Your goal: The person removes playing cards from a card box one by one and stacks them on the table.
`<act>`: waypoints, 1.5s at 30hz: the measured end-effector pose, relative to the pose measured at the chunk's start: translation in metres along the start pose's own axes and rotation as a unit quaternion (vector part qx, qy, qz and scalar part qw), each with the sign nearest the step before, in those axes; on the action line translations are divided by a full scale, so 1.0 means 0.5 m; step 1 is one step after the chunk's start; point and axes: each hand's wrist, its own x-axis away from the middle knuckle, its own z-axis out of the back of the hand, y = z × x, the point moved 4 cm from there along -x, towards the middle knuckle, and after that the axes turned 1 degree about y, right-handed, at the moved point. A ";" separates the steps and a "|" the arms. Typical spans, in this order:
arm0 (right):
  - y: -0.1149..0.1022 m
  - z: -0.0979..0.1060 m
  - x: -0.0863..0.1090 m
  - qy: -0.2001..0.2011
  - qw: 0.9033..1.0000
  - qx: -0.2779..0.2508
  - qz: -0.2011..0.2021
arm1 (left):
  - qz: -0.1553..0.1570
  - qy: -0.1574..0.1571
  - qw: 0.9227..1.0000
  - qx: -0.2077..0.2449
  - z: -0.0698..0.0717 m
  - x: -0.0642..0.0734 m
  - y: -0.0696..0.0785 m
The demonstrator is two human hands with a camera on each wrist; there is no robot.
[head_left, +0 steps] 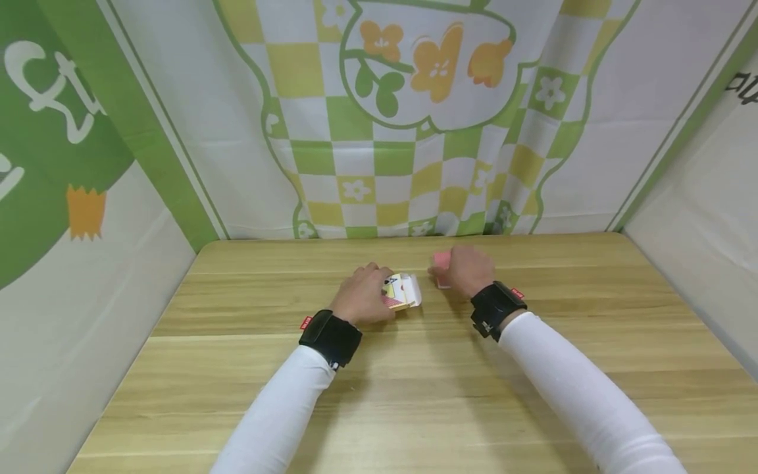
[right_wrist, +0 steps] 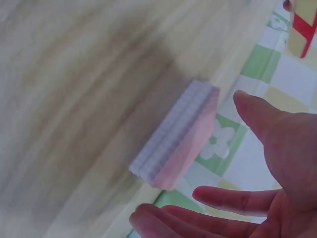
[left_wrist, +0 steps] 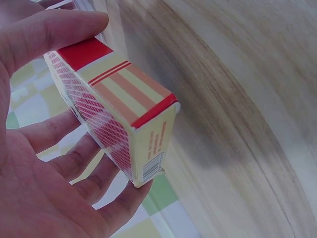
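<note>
My left hand (head_left: 362, 296) holds a playing-card box (head_left: 400, 291), thumb along one narrow side and fingers under the opposite one. In the head view an ace shows on the box's face, and its white end flap stands open toward the right. The left wrist view shows the striped red-and-cream side of the box (left_wrist: 119, 82) and a barcode on its end. A deck of playing cards (right_wrist: 181, 139) with a pink back and white edges lies on the table. Beside it my right hand (right_wrist: 277, 183) has thumb and fingers spread, with a gap to the deck.
The wooden table (head_left: 414, 395) extends to both sides and toward me. Behind its back edge hangs a checkered green, yellow and white curtain (head_left: 414, 158). White fabric walls (head_left: 699, 197) enclose the left and right. Each wrist wears a black strap (head_left: 331, 338).
</note>
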 end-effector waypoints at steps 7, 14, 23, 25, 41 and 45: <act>-0.021 0.037 0.017 0.043 0.996 -0.063 0.053 | -0.002 0.000 1.000 -0.001 0.000 -0.003 0.005; -0.087 0.046 0.047 -0.001 0.947 -0.223 0.230 | -0.009 0.008 1.000 0.000 0.007 -0.007 0.013; -0.080 -0.001 0.053 -0.092 0.947 -0.254 0.176 | -0.023 0.025 0.999 0.015 0.008 -0.014 0.017; -0.075 -0.008 0.052 -0.097 0.952 -0.250 0.148 | -0.029 0.029 0.999 0.022 0.008 -0.015 0.020; -0.008 0.029 0.052 -0.125 0.958 -0.244 0.089 | -0.027 0.028 0.999 0.026 0.006 -0.016 0.021; -0.024 0.046 0.052 -0.086 0.962 -0.179 0.186 | -0.025 0.021 0.999 0.013 0.005 -0.019 0.021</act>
